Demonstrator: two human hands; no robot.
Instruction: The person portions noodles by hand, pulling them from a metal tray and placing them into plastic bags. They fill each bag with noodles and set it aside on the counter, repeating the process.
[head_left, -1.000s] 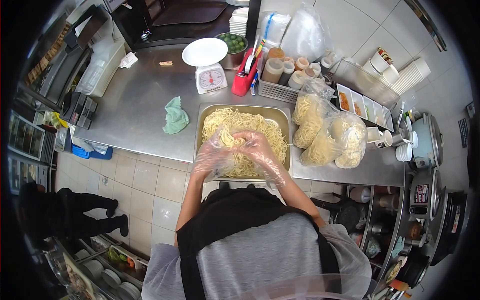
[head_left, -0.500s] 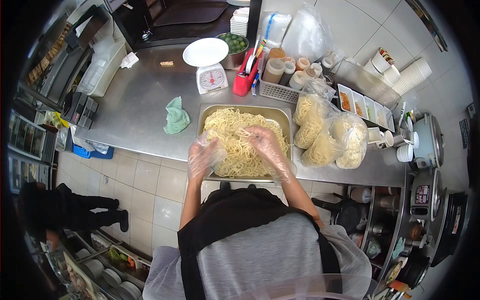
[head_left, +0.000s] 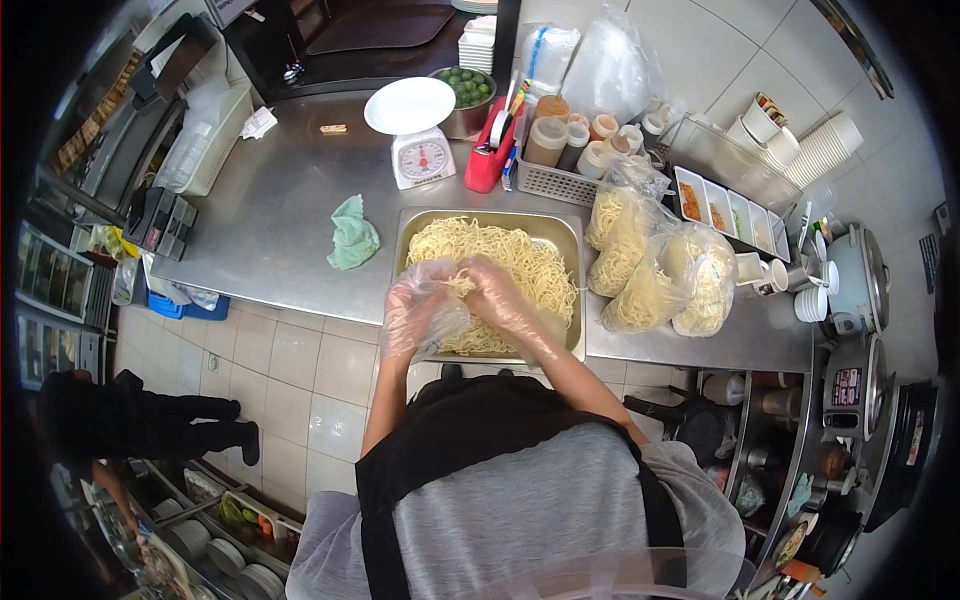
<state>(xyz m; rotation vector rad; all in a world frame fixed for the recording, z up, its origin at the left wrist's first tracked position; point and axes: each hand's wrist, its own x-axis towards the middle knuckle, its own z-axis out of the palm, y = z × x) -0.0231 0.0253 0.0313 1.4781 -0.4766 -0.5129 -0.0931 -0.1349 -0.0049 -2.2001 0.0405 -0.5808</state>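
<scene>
A steel tray of loose yellow noodles lies in front of me on the counter. Both my hands wear clear plastic gloves. Over the tray's left side, my left hand grips a thin clear plastic bag, which partly hides its fingers. Fingers curled, my right hand pinches a small bunch of noodles at the bag's upper edge, close to my left fingers. Whether any noodles are inside the bag I cannot make out.
Several filled noodle bags stand right of the tray. Behind it are a kitchen scale, a red tape dispenser and a basket of bottles. A green cloth lies left. Another person stands at far left.
My right hand has moved left and slightly down with the noodles, up to the bag and my left hand. The other person's arm now reaches over the lower-left counter.
</scene>
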